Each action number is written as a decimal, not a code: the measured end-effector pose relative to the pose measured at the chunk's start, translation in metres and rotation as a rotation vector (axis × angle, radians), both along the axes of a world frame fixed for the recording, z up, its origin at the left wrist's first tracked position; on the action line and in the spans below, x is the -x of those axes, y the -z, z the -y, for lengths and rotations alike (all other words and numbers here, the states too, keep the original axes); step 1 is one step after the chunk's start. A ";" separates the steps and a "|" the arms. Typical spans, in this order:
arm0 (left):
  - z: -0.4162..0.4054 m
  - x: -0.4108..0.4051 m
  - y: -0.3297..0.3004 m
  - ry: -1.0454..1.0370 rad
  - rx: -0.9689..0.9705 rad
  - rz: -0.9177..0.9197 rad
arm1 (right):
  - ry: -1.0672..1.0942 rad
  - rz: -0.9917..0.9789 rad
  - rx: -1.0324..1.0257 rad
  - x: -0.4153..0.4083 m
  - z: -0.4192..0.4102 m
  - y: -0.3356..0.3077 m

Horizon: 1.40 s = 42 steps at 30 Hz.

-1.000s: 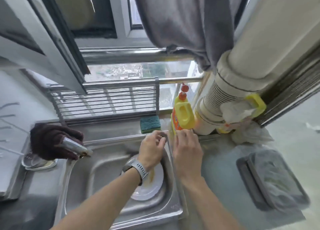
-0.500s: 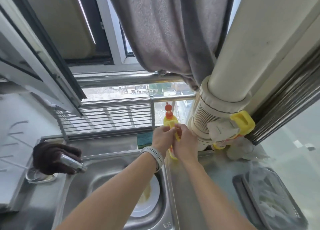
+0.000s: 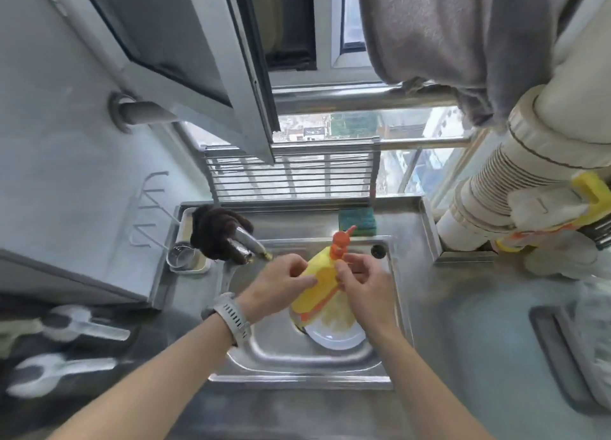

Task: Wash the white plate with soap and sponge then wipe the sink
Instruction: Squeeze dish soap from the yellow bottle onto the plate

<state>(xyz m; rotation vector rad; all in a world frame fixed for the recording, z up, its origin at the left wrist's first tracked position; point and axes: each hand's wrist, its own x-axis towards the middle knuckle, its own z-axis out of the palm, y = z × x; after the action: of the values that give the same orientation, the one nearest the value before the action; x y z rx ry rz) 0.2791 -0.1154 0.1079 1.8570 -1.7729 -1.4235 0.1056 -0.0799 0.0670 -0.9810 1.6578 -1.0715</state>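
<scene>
Left hand: fingers wrapped round the yellow soap bottle, thumb on its side.
Right hand: fingers curled at the orange pump, pinching its neck.
White plate: directly under the held bottle, lying in the sink.
Sponge: on the ledge beyond both hands.
Faucet: left of the grip, with a dark cloth over it.

both hands over steel sink. left hand grips yellow soap bottle round its body; bottle tilted, orange pump pointing away. right hand fingers curled at bottle neck, just under the pump. white plate lies in basin below bottle, yellowish smear on it. green sponge on back ledge, apart from hands. tap at left, dark cloth wrapped on it. grey watch on left wrist.
</scene>
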 end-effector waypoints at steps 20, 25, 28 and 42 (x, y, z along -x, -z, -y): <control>-0.039 -0.108 0.145 0.444 -0.153 0.403 | 0.279 0.481 -0.493 -0.136 -0.057 0.145; -0.037 -0.111 0.156 0.521 -0.048 0.400 | 0.303 0.553 -0.516 -0.127 -0.053 0.153; -0.036 -0.110 0.157 0.545 -0.021 0.397 | 0.312 0.582 -0.511 -0.124 -0.050 0.153; -0.035 -0.105 0.157 0.569 -0.022 0.417 | 0.318 0.579 -0.444 -0.121 -0.051 0.161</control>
<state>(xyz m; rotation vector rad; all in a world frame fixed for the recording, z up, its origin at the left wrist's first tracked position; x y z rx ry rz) 0.3839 -0.0803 -0.0491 1.8439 -2.6630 -1.2678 0.2262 -0.0287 -0.0945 -0.0964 1.4837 -1.0026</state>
